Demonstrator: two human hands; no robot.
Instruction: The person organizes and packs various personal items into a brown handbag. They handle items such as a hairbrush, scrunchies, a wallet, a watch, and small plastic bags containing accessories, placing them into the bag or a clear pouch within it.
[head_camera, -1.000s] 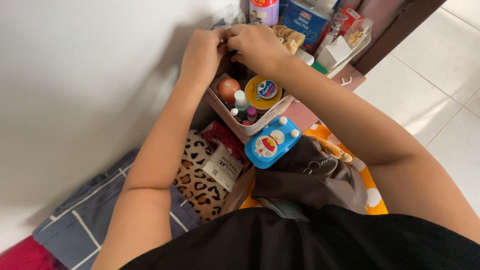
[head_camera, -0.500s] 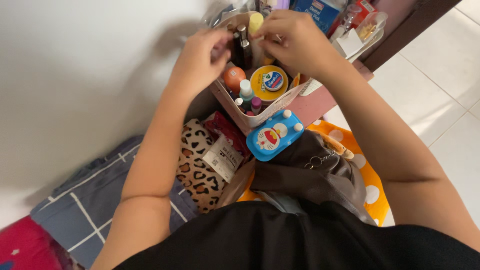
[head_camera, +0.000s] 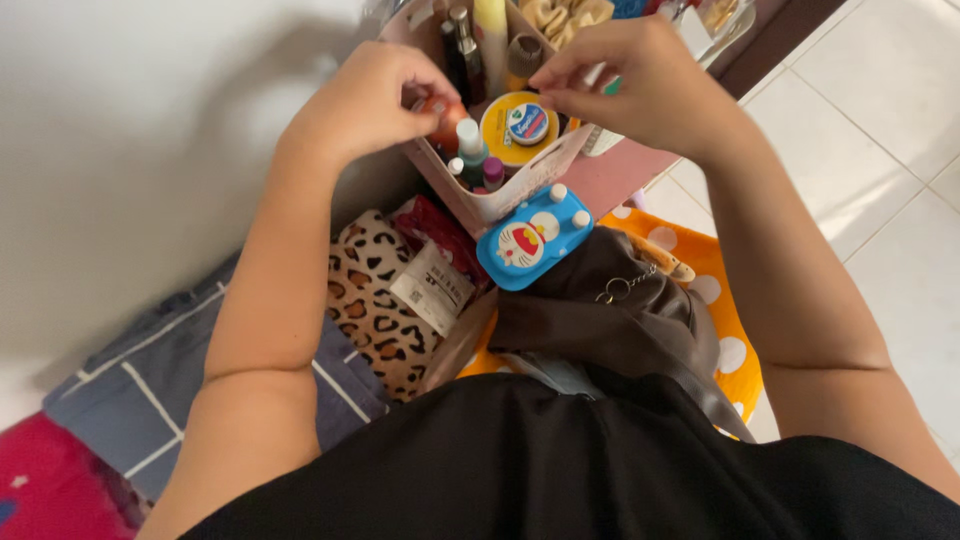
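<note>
Reaching into a pink organiser box (head_camera: 470, 205), her left hand (head_camera: 365, 100) pinches an orange ball (head_camera: 443, 125) (partly hidden); right hand (head_camera: 640, 85) hovers, fingertips pinched, empty.

Glossy blue plastic case (head_camera: 533, 238) (smooth), fuzzy leopard-print cloth (head_camera: 375, 300), matt brown bag (head_camera: 620, 325).

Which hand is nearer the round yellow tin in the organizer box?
Right. The right hand hovers by the round yellow tin, fingertips just above its rim. The left hand sits further off, at the orange ball.
</note>
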